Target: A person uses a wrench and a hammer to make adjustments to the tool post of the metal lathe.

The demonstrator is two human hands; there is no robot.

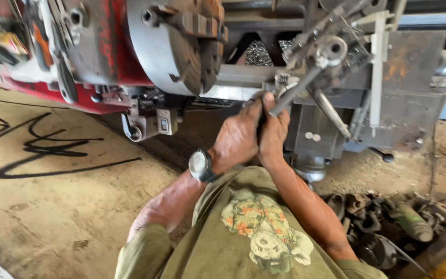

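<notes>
The lower end of the metal handle [295, 90] is hidden inside the two clasped hands: the left hand [237, 138] covers most of the right hand [273, 129]. The chuck [181, 46] is cut off by the top edge. The scrap pile [388, 227] at lower right is too dim and cluttered to make out.

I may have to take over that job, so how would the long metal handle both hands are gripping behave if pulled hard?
The handle looks like a solid steel bar, so probably stiff and heavy for its size. Its bare shiny surface may be slippery, which could be why the left hand and right hand clasp together at its end. It seems seated on the tool post.
</notes>
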